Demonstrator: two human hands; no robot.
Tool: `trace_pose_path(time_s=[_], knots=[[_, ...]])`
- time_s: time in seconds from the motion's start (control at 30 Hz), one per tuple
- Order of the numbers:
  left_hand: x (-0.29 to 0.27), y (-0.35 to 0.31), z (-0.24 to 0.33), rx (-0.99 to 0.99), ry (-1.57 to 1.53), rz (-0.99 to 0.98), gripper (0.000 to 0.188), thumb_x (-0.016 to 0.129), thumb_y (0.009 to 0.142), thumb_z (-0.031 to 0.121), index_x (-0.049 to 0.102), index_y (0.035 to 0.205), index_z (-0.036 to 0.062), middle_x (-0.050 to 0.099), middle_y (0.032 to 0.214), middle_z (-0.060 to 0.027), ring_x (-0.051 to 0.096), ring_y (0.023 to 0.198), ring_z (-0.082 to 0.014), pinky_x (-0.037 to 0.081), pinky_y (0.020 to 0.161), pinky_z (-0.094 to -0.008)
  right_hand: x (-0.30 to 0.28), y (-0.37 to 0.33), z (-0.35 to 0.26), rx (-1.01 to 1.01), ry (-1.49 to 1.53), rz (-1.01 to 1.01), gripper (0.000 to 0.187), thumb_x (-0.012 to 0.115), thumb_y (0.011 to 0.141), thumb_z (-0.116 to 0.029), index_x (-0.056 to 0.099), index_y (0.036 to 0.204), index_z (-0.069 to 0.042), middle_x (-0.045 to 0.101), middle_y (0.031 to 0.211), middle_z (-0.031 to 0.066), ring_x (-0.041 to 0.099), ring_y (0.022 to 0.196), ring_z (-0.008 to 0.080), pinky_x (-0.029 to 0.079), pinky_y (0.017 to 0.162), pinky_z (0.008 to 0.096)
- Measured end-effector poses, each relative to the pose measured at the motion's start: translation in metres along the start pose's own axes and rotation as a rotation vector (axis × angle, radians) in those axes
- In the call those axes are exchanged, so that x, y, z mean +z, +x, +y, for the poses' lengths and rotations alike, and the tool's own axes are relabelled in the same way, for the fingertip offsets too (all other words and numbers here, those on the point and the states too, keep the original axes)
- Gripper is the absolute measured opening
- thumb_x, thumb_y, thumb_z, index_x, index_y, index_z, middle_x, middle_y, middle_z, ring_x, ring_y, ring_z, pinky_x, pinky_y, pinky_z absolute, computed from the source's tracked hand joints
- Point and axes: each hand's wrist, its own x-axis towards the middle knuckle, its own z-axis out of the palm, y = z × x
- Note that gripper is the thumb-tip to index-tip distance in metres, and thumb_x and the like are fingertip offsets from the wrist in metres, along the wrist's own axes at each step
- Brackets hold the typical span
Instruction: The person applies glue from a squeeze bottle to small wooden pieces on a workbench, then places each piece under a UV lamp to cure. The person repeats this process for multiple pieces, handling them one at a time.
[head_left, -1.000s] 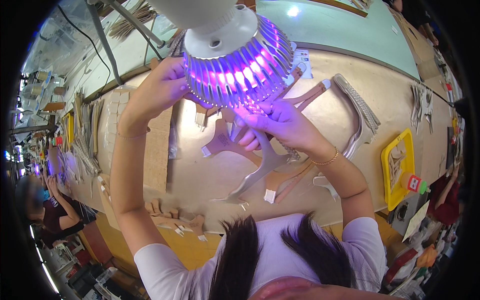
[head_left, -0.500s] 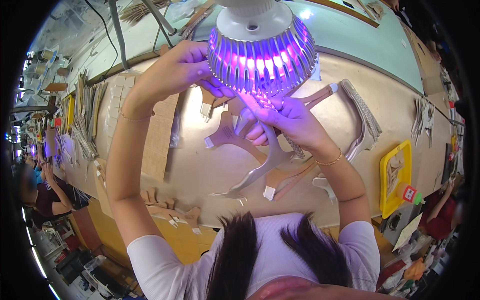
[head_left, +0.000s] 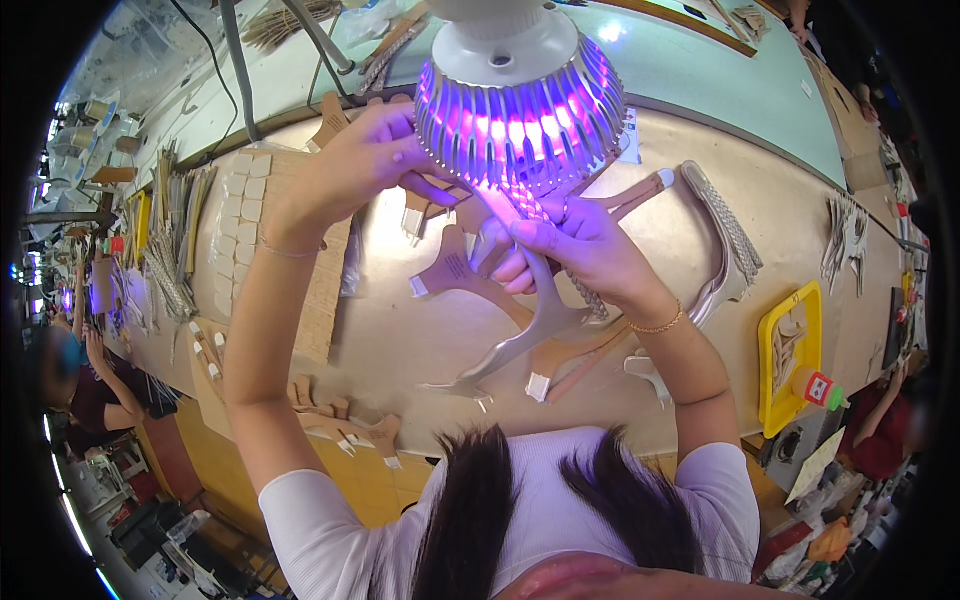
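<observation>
Just below the metal lamp head (head_left: 520, 120), my right hand (head_left: 590, 245) pinches a silver, forked leather strap piece (head_left: 550, 310), apparently a sandal upper. A braided band (head_left: 525, 203) runs along its upper end, in violet light. The lower branch of the strap reaches down over the table. My left hand (head_left: 370, 165) is up at the lamp's left side, with curled fingers close to the strap's upper end. The lamp partly hides those fingertips, so what they hold does not show. Brown forked strap pieces (head_left: 455, 270) lie beneath my hands.
To the right are a braided silver strap (head_left: 725, 225) and a yellow tray (head_left: 765, 375) of pieces, with a green-capped bottle (head_left: 820, 388) against it. Cardboard strips (head_left: 325, 300) and bundled straps (head_left: 165, 270) lie left. Other people sit at both sides.
My left hand has turned and shifted slightly, its wrist moving right and down. My right hand and the strap it holds have stayed nearly in place.
</observation>
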Motion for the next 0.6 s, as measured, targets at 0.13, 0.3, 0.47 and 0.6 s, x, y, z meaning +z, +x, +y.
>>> trace_pose_path(time_s=[0.13, 0.3, 0.47, 0.6], knots=[[0.0, 0.0, -0.001, -0.09, 0.09, -0.066, 0.03, 0.064, 0.084, 0.007, 0.055, 0.111, -0.0021, 0.067, 0.094, -0.0123, 0.067, 0.083, -0.0184, 0.058, 0.068, -0.0268, 0.002, -0.001, 0.001, -0.04, 0.014, 0.001, 0.035, 0.055, 0.093, -0.029, 0.056, 0.103, 0.005, 0.066, 0.079, 0.0142, 0.067, 0.071, 0.0183, 0.057, 0.065, 0.0281], [-0.001, 0.0, 0.011, -0.15, 0.12, -0.146, 0.031, 0.068, 0.081, 0.007, 0.057, 0.109, -0.002, 0.068, 0.094, -0.0118, 0.067, 0.083, -0.0165, 0.058, 0.068, -0.0253, 0.002, -0.002, 0.002, -0.017, 0.014, 0.013, 0.035, 0.055, 0.093, -0.029, 0.056, 0.102, 0.005, 0.066, 0.079, 0.0158, 0.068, 0.07, 0.0192, 0.057, 0.064, 0.0283], [-0.001, -0.001, 0.019, -0.15, 0.162, -0.144, 0.029, 0.068, 0.082, 0.007, 0.058, 0.108, -0.0025, 0.069, 0.089, -0.0114, 0.067, 0.081, -0.0154, 0.058, 0.066, -0.0245, 0.001, -0.002, 0.005, -0.027, 0.02, -0.013, 0.035, 0.055, 0.093, -0.029, 0.056, 0.102, 0.005, 0.066, 0.08, 0.016, 0.068, 0.07, 0.0192, 0.057, 0.064, 0.0279], [-0.001, 0.0, 0.021, -0.135, 0.197, -0.173, 0.03, 0.068, 0.082, 0.008, 0.058, 0.108, -0.0032, 0.069, 0.087, -0.012, 0.068, 0.079, -0.0152, 0.057, 0.065, -0.024, -0.002, -0.003, 0.005, 0.012, 0.016, -0.041, 0.039, 0.056, 0.092, -0.027, 0.055, 0.111, 0.007, 0.064, 0.094, 0.0137, 0.066, 0.078, 0.0199, 0.058, 0.069, 0.032]])
